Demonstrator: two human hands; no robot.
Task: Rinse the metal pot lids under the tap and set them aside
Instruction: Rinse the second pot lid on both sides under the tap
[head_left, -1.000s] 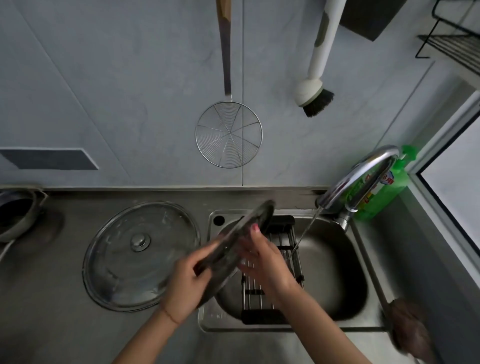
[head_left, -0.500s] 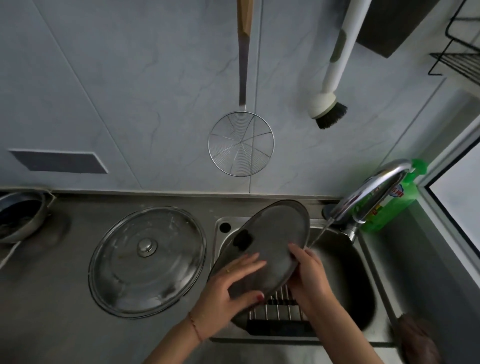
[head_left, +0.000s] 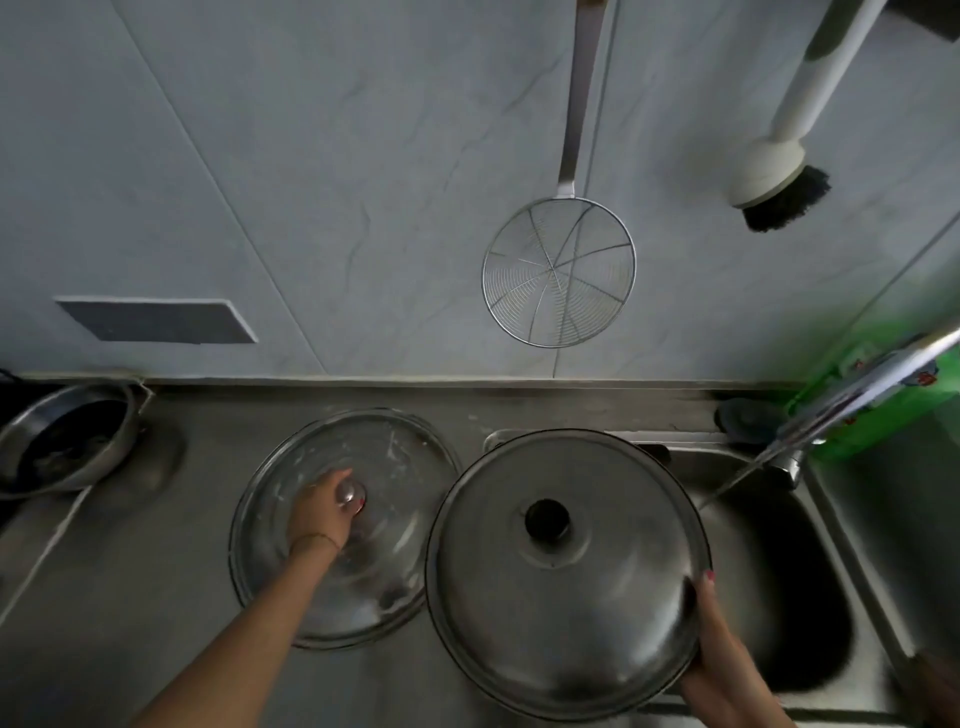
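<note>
my right hand (head_left: 711, 642) grips the metal lid (head_left: 567, 571) by its rim over the sink (head_left: 831, 545); left hand (head_left: 324, 512) clasps the glass lid (head_left: 395, 457)'s knob on the tabletop (head_left: 130, 597). i'd lift it level, then tilt it into the stream.

Right hand (head_left: 714, 644): mostly hiding under the metal lid (head_left: 566, 571) — only fingertips and wrist are showing.
Sink (head_left: 810, 587): the lid is covering its left half.
Tap (head_left: 872, 389): running off the right edge, blurred.
Green bottle (head_left: 878, 415): smeared, label unreadable.
Brush (head_left: 779, 171): handle is being cropped at the top.
Left hand (head_left: 324, 512): fingers are wrapping the glass lid's knob (head_left: 352, 493) — half hidden.
</note>
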